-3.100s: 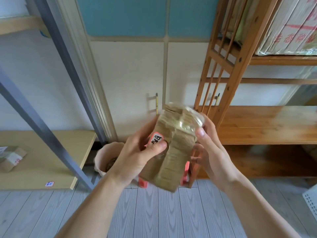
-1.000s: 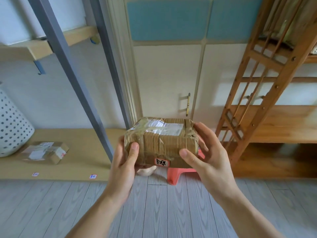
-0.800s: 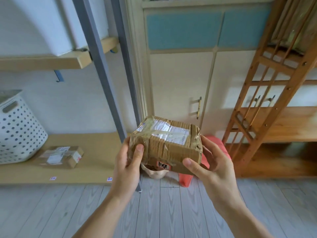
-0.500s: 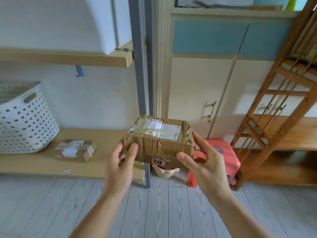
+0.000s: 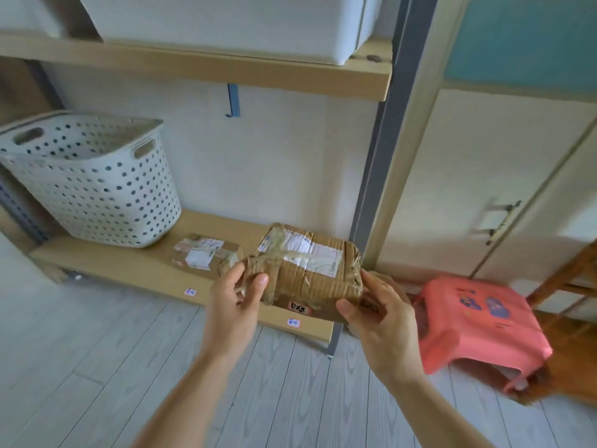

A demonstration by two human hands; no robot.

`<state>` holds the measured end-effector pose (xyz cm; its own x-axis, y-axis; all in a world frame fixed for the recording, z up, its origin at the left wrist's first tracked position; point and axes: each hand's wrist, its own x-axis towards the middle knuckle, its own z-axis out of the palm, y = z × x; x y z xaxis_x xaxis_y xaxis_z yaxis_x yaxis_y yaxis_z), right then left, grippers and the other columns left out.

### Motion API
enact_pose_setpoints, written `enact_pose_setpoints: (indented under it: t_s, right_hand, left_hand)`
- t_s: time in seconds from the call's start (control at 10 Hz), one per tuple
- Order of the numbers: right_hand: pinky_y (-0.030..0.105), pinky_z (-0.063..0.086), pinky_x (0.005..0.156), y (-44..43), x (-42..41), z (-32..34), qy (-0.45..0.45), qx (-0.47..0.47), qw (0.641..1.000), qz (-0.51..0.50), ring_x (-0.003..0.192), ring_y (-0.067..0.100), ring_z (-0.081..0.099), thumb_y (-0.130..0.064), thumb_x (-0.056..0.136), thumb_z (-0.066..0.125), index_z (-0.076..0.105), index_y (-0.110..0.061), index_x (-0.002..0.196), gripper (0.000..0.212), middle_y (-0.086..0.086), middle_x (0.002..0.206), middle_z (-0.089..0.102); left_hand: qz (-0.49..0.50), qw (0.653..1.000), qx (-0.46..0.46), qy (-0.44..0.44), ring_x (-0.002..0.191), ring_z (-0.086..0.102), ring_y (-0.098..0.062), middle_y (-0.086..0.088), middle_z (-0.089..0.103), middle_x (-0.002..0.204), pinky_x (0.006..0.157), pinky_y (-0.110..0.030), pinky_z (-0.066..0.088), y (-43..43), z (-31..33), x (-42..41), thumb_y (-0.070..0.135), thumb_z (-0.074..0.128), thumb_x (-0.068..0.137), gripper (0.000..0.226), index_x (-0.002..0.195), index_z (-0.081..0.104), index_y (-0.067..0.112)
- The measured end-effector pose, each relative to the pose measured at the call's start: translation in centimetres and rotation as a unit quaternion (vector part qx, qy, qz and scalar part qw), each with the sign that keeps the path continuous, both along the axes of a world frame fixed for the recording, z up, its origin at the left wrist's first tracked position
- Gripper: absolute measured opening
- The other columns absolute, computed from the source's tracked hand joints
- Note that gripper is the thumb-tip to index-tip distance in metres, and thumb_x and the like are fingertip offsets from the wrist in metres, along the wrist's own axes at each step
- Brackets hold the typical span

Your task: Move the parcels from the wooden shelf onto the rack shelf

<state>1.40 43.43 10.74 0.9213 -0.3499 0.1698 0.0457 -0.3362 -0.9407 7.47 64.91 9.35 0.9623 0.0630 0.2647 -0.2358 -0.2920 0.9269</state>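
Observation:
A taped brown cardboard parcel (image 5: 307, 270) with a white label on top is held level between my two hands, over the right end of the rack's bottom shelf (image 5: 135, 270). My left hand (image 5: 235, 302) grips its left end, thumb on the front face. My right hand (image 5: 378, 315) grips its right front corner. A smaller flat parcel (image 5: 202, 255) with white labels lies on the same shelf just behind and left of it. Only a corner of the wooden shelf (image 5: 578, 270) shows at the right edge.
A white perforated laundry basket (image 5: 93, 182) stands at the shelf's left end. The rack's grey upright post (image 5: 384, 150) rises right of the parcel; an upper shelf board (image 5: 193, 66) carries a white bin. A pink plastic stool (image 5: 481, 324) sits on the floor to the right.
I have turned left from the wooden shelf toward the rack. The parcel has come from mid-air in front of the cabinet to just above the rack's bottom shelf, both hands still holding it.

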Motion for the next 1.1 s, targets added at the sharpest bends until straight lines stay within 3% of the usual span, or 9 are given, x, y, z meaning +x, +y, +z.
enact_pose_setpoints:
  t_s: [0.2, 0.4, 0.5, 0.6, 0.7, 0.8, 0.9, 1.0, 1.1]
  right_hand:
    - [0.027, 0.045, 0.084, 2.1, 6.0, -4.0, 0.080, -0.082, 0.993, -0.041, 0.085, 0.014, 0.060, -0.011, 0.090, 0.073, 0.058, -0.025, 0.145, 0.059, -0.008, 0.091, 0.051]
    - [0.015, 0.038, 0.086, 3.1, 9.6, -8.3, 0.192, 0.021, 0.981, -0.007, 0.096, 0.004, 0.057, 0.001, 0.094, 0.052, 0.049, -0.034, 0.144, 0.061, -0.006, 0.105, 0.048]
    - [0.030, 0.045, 0.104, 3.9, 11.2, -10.0, 0.227, 0.003, 0.974, 0.008, 0.119, 0.014, 0.057, 0.000, 0.078, 0.045, 0.059, -0.038, 0.133, 0.069, -0.011, 0.116, 0.064]
    - [0.029, 0.050, 0.096, 3.7, 12.8, -11.3, 0.225, 0.040, 0.974, 0.001, 0.118, 0.016, 0.064, 0.005, 0.074, 0.044, 0.059, -0.041, 0.117, 0.065, -0.009, 0.119, 0.073]
    - [0.039, 0.053, 0.086, 3.3, 14.0, -12.0, 0.275, 0.084, 0.958, -0.011, 0.109, 0.025, 0.068, 0.005, 0.082, 0.048, 0.055, -0.029, 0.135, 0.063, -0.002, 0.113, 0.075]
    - [0.046, 0.053, 0.087, 3.3, 14.1, -12.9, 0.331, 0.080, 0.940, 0.003, 0.099, 0.028, 0.066, -0.002, 0.081, 0.052, 0.035, -0.030, 0.154, 0.080, 0.003, 0.112, 0.073]
    - [0.057, 0.050, 0.101, 2.9, 14.4, -13.4, 0.342, 0.069, 0.937, -0.009, 0.112, 0.035, 0.065, 0.000, 0.081, 0.054, 0.027, -0.031, 0.158, 0.087, 0.015, 0.123, 0.071]
    - [0.052, 0.052, 0.089, 2.5, 14.7, -13.4, 0.353, 0.082, 0.932, 0.003, 0.095, 0.031, 0.062, 0.001, 0.088, 0.053, 0.027, -0.027, 0.158, 0.080, 0.029, 0.113, 0.068]
    - [0.041, 0.052, 0.085, 2.5, 14.8, -14.0, 0.364, 0.053, 0.930, 0.018, 0.098, 0.021, 0.059, -0.011, 0.084, 0.053, 0.021, -0.026, 0.160, 0.084, 0.003, 0.114, 0.064]
  left_hand:
    - [0.007, 0.998, 0.002, 0.054, 0.059, 0.064, 0.011, 0.019, 0.071, 0.061, 0.061, -0.003, 0.045, -0.3, -3.7, 7.3, -0.005, 0.068, 0.092, 0.029, 0.078, 0.067, 0.021]
    - [0.068, 0.989, 0.055, 0.123, 0.072, 0.064, -0.023, -0.007, 0.073, 0.077, 0.063, -0.028, 0.043, -1.4, -10.1, 12.3, 0.007, 0.077, 0.087, 0.010, 0.081, 0.070, 0.002]
    - [0.074, 0.982, 0.072, 0.157, 0.059, 0.057, -0.004, 0.019, 0.062, 0.055, 0.048, -0.021, 0.035, -1.4, -12.6, 13.5, 0.012, 0.076, 0.089, 0.024, 0.068, 0.066, 0.021]
    - [0.052, 0.974, 0.089, 0.202, 0.054, 0.057, 0.001, 0.015, 0.065, 0.054, 0.045, -0.018, 0.032, -1.6, -14.6, 14.2, 0.024, 0.070, 0.093, 0.027, 0.067, 0.068, 0.020]
    - [-0.010, 0.968, 0.035, 0.248, 0.068, 0.061, -0.005, 0.007, 0.066, 0.073, 0.051, -0.010, 0.041, -1.7, -15.9, 14.7, 0.016, 0.059, 0.101, 0.020, 0.085, 0.068, 0.008]
    - [-0.086, 0.952, 0.030, 0.293, 0.111, 0.063, -0.011, 0.001, 0.070, 0.120, 0.091, -0.018, 0.050, -1.8, -16.7, 15.7, 0.018, 0.049, 0.105, 0.026, 0.126, 0.063, 0.012]
    - [-0.114, 0.943, 0.051, 0.308, 0.140, 0.050, -0.020, -0.001, 0.057, 0.149, 0.119, -0.045, 0.038, -1.8, -17.2, 16.7, 0.024, 0.047, 0.104, 0.046, 0.149, 0.047, 0.018]
    - [-0.127, 0.947, 0.073, 0.286, 0.139, 0.052, -0.021, 0.003, 0.060, 0.143, 0.115, -0.043, 0.040, -1.9, -16.7, 16.6, 0.021, 0.045, 0.104, 0.041, 0.146, 0.049, 0.021]
    - [-0.098, 0.948, 0.130, 0.273, 0.152, 0.036, -0.021, -0.001, 0.041, 0.162, 0.122, -0.040, 0.030, -1.8, -16.6, 17.0, 0.022, 0.048, 0.105, 0.058, 0.160, 0.030, 0.017]
